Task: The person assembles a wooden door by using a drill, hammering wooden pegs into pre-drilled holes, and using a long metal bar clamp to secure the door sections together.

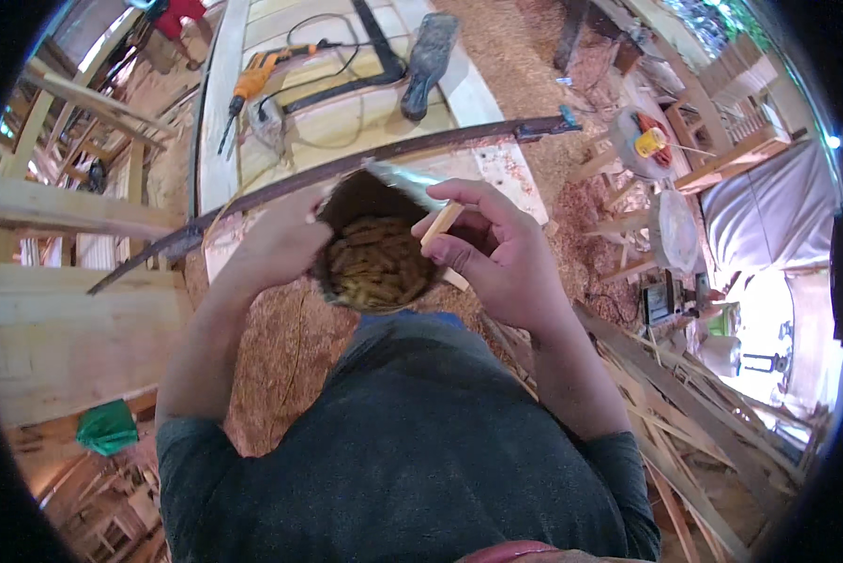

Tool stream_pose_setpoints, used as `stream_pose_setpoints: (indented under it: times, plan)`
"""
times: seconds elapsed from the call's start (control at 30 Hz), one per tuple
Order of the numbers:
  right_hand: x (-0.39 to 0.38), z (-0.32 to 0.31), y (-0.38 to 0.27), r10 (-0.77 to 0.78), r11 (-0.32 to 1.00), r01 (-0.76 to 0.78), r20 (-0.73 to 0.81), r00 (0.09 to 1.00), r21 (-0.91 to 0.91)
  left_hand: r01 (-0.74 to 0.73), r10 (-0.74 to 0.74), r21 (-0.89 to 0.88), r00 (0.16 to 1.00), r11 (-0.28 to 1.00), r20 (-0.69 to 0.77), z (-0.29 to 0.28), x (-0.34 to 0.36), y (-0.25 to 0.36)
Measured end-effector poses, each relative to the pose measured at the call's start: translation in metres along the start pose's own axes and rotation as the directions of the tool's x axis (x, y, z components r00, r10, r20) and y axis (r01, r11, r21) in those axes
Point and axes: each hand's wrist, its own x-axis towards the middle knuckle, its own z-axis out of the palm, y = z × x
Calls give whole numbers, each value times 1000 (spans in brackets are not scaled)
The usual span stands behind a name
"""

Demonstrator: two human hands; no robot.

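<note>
wooden dowel pegs (pixel 376 265) fill the round container (pixel 346 202) gripped by the left hand (pixel 276 239) at chest height, while the right hand (pixel 496 249) pinches one peg (pixel 440 225) already lifted out above it.

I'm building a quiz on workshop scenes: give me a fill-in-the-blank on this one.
1. The left hand holds a bag full of wooden ____.
2. The right hand pinches a single pale ____ beside the bag.
3. The orange tool on the panel ahead is a ____.
4. The floor is strewn with ____.

Missing words: dowels; dowel; drill; sawdust
</note>
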Motion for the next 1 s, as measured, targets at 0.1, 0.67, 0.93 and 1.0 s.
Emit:
stream_pose_setpoints:
  times: [0.1, 0.67, 0.93, 1.0]
  plan:
    - [18, 0, 10, 120, 944, -113, -4, 993, 310, 142, -142, 17, 990, 990, -9, -31, 10, -30]
    - [-17, -31, 43, -7, 987, -78, -524, 852, -140, -100, 20, -125, 850, 987, -526, -18, 50, -31]
    - [-95, -125, 51, -168, 926, -47, -520, 837, -376, -401, 531, -566, 844, 720, 76, 190, 78, 159]
    - [-120, -150, 55, -80, 947, -118, -579, 812, -298, -402, 567, -672, 823, 622, 33, 234, 82, 176]
